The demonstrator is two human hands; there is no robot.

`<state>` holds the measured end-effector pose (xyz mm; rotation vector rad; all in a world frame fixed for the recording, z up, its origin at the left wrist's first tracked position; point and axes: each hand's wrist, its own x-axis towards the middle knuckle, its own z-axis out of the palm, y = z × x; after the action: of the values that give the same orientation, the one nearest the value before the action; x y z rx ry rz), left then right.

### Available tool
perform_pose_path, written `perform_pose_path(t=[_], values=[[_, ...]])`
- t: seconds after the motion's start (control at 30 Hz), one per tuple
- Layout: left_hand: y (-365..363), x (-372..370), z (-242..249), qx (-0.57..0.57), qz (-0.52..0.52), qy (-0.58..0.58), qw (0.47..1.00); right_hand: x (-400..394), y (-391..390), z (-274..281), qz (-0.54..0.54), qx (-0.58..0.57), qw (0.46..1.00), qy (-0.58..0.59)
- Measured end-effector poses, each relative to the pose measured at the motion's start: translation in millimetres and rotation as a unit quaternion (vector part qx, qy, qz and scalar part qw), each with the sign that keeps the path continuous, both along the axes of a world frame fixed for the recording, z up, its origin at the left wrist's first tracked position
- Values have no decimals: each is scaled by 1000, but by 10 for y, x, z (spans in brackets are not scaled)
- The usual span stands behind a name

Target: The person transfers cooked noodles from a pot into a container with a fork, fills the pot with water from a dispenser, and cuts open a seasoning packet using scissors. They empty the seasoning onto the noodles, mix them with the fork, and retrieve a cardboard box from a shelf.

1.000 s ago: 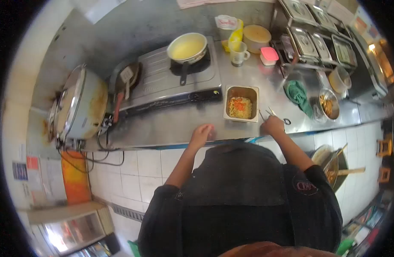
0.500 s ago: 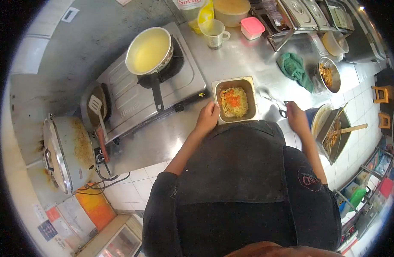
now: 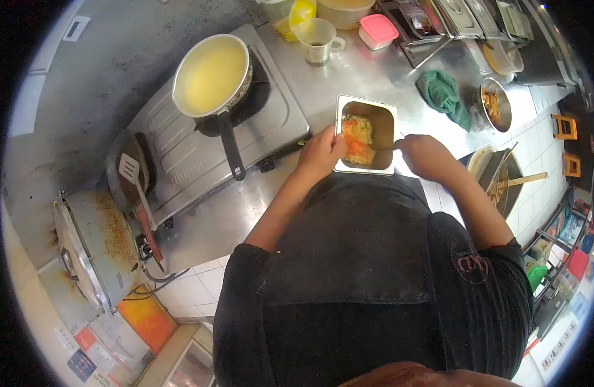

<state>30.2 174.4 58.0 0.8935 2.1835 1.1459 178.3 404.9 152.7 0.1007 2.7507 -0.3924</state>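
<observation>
A square steel food pan (image 3: 385,122) stands tilted at the counter's front edge, close to my apron. Shredded yellowish food with an orange-red topping (image 3: 357,147) is gathered on its left side. My left hand (image 3: 321,155) grips the pan's left rim, thumb over the edge. On the other side my right hand (image 3: 427,157) is closed round a thin utensil (image 3: 384,148) that reaches over the right rim towards the food. Its kind is hard to make out, since my fingers cover one end and the other is blurred.
On the stove (image 3: 181,142) at left sits a white saucepan (image 3: 213,80) of yellow liquid, its handle towards me. A measuring jug (image 3: 317,42), pink-lidded tub (image 3: 378,31), green cloth (image 3: 444,97) and steel bowl (image 3: 497,106) stand beyond. A lidded pot (image 3: 97,251) is at far left.
My right hand has moved left from beside black-handled scissors to the pan, now holding a thin utensil. The pan has shifted right and tilted. The scissors no longer show on the counter.
</observation>
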Motion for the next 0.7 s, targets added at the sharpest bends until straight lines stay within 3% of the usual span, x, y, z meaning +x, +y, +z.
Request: perform_pose_path(t=[0.07,0.17,0.2,0.3,0.4,0.5,0.53,0.6,0.7], values=[[-26,-26,-91,-26,-10,-10,1000,-94,68,130,-44,14,998,-39],[-3,57,-117,-24,-8,-65,998,-119,-15,-287,-58,-30,994,90],[7,87,-106,-9,1,-60,998,-111,-90,-299,-16,-99,993,57],[0,63,-93,10,13,-47,999,-78,-118,-56,49,-53,997,-15],[-19,83,-204,27,-7,-87,996,-83,-10,-112,-16,44,998,31],[80,102,-366,96,-17,-172,980,-53,-228,-228,38,-46,993,100],[89,83,-342,91,-17,-183,979,-80,-298,-10,66,-17,996,57],[127,101,10,87,-4,-170,982,-47,-156,-28,-7,14,996,89],[131,68,30,68,-19,-107,992,112,-28,-52,-80,17,995,55]])
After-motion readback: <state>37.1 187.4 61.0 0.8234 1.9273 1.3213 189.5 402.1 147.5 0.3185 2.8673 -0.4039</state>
